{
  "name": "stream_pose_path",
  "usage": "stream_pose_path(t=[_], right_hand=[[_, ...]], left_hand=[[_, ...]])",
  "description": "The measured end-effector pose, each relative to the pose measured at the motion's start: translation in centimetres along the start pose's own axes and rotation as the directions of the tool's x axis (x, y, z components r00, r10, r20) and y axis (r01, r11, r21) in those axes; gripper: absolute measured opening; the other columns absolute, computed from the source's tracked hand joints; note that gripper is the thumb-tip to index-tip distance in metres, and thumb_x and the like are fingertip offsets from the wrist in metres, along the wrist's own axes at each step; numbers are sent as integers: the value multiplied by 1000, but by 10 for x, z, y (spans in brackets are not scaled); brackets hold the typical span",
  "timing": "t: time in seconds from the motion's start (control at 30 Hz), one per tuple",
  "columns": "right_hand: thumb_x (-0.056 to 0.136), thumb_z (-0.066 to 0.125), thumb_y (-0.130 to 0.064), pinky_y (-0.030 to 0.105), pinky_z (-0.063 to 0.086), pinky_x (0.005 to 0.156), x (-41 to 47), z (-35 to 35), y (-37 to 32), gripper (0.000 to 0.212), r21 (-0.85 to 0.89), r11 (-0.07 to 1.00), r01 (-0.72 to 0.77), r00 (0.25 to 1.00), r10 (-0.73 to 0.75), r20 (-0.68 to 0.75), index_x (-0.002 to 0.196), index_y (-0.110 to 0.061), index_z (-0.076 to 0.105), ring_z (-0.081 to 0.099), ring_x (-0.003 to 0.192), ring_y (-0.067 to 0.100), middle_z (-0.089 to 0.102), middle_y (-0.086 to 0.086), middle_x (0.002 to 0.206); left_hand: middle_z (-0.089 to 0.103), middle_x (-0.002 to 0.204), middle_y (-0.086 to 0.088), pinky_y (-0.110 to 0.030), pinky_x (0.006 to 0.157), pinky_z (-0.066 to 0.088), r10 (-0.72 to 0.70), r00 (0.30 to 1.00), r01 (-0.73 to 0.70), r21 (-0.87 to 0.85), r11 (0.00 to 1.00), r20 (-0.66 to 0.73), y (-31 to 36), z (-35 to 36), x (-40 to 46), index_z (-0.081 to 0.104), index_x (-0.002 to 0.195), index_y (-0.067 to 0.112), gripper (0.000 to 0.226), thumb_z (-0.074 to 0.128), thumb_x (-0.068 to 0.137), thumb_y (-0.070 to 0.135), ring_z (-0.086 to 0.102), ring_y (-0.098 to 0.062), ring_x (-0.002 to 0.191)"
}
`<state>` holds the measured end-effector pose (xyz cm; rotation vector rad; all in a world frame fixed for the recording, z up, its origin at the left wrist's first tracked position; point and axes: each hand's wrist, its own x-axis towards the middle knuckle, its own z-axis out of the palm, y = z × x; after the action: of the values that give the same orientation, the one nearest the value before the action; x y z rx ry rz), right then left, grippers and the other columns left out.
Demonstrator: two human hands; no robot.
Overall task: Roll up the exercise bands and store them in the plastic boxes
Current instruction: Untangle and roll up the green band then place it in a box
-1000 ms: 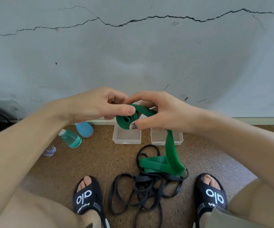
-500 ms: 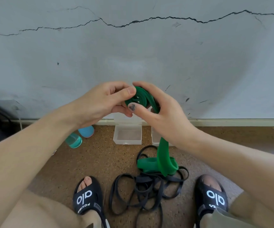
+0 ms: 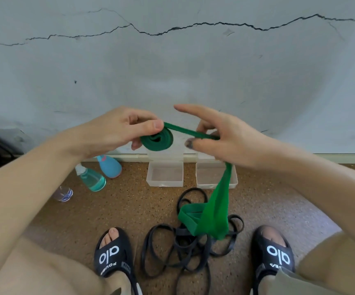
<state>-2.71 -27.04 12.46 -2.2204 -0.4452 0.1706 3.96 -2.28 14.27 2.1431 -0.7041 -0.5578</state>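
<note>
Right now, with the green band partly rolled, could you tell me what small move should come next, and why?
Probably another turn of the coil: the left hand pinches it, the right hand feeds a taut strip, and much of the green band hangs unrolled to the floor. Both boxes look empty.

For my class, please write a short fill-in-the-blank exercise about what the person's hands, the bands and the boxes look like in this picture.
1. The left hand holds the rolled coil of the ____ band.
2. The tangled band on the floor between the sandals is ____.
3. The number of clear plastic boxes standing by the wall is ____.
4. Both boxes hold ____ bands so far.

Missing words: green; black; two; no
</note>
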Motion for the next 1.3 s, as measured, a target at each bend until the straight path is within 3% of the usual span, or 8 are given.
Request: stream_pose_path(t=[0.17, 0.3, 0.43, 0.53, 0.63, 0.8, 1.1, 1.3], right_hand=[[92, 70, -44, 25, 48, 93, -1, 20, -1, 68, 193, 981, 2, 1000, 2, -23, 150, -53, 35, 57, 116, -6, 63, -18, 121], [98, 67, -32, 8, 45, 93, 0, 46, 1, 50, 292, 953, 82, 945, 19, -328, 145, -36, 51, 59, 114, -7, 67, -21, 121], [99, 66, -21, 18, 52, 94, 0, 37, -5, 50, 237, 967, 92, 992, -67, -109, 146, -35, 53, 64, 111, -2, 70, -19, 119], [100, 65, -14, 11, 51, 65, -1, 26, -13, 54, 325, 945, 26, 994, -60, 96, 147, -34, 50, 68, 88, -4, 72, -27, 95], [96, 70, -24, 11, 44, 52, -1, 18, -13, 62, 315, 949, -17, 996, -10, 87, 148, -45, 43, 66, 73, -6, 71, -20, 94], [90, 73, -46, 15, 47, 59, -2, -2, -1, 75, 130, 990, -59, 997, 64, -36, 150, -58, 30, 66, 63, 5, 69, -5, 97], [96, 69, -35, 6, 45, 79, -6, 39, 2, 53, 175, 983, 55, 963, -6, -269, 145, -40, 49, 61, 94, -15, 68, -21, 120], [96, 70, -24, 14, 49, 98, -1, 25, -1, 60, 254, 967, 1, 998, -17, 61, 150, -38, 48, 61, 117, -8, 67, -21, 127]], left_hand=[[72, 110, -16, -23, 71, 54, -5, 997, -12, -229, 973, -74, 1, 13, 9, 68, 121, 6, 46, 51, 100, 43, 64, -36, 90], [69, 118, -24, -30, 78, 58, -43, 999, 43, -388, 921, 8, 4, 29, 13, 64, 125, 7, 43, 46, 103, 38, 65, -43, 103], [72, 108, -10, -32, 70, 53, -19, 995, 35, -161, 986, 97, 10, 20, 9, 70, 122, 24, 36, 56, 99, 48, 61, -33, 83], [76, 114, 7, -33, 96, 56, -35, 989, 40, -31, 999, 143, 15, 17, 8, 71, 123, 32, 36, 62, 91, 47, 72, -11, 104], [76, 110, 12, -23, 88, 57, -33, 994, 41, -78, 996, 103, 13, 16, 7, 70, 121, 29, 39, 58, 89, 46, 71, -4, 104], [62, 77, 5, -16, 59, 43, 4, 1000, -4, -6, 1000, -2, 0, 11, 4, 73, 105, 19, 36, 53, 95, 47, 49, -14, 65], [69, 119, -21, -33, 77, 58, -20, 999, 29, -376, 926, 27, 3, 31, 11, 60, 130, 7, 40, 49, 104, 36, 68, -31, 100], [72, 107, -12, -62, 94, 52, -18, 995, 20, -20, 1000, 93, 12, 19, 7, 73, 107, 36, 36, 64, 81, 60, 63, -42, 101]])
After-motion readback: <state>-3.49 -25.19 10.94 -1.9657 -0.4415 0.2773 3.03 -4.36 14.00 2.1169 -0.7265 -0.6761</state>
